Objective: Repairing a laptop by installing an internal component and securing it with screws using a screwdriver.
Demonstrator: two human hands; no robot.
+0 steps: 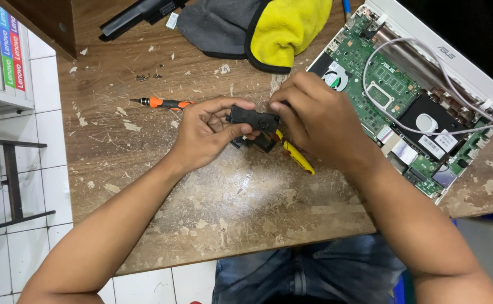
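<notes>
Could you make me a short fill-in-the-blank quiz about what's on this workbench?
1. Both hands, the left hand and the right hand, hold a small ____ part between them.
2. The screwdriver lying beyond the left hand has an ____ collar.
3. The opened laptop, its green circuit board exposed, lies to the person's ____.
4. The cloth at the table's far edge is ____ and grey.

Missing words: black; orange; right; yellow

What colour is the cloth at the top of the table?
The cloth is yellow with a black edge; head view.
</notes>
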